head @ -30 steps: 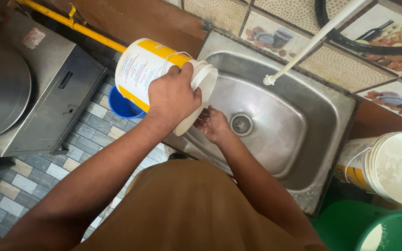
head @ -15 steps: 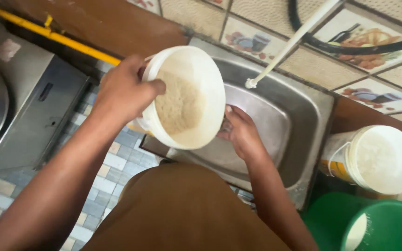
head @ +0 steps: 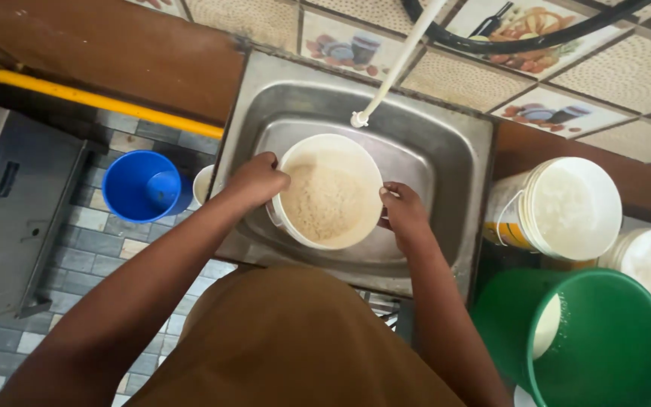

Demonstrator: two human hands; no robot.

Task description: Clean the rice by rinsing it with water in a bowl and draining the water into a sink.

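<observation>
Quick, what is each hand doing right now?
Left hand: closed on the rim of the round white plastic bucket of wet rice in the steel sink.
Right hand: grip closed on the bucket's opposite rim.

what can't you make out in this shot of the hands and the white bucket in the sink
Head view, the only one:
- Sink drain and floor: hidden under the white bucket.
- Left hand fingertips: curled over the bucket's rim, out of sight.
- Right hand palm: pressed to the bucket's far side.
- Tap base: cut off by the top edge.
- Whether water runs from the tap: too fine to tell.
- Green bucket: cut by the bottom edge.
</observation>
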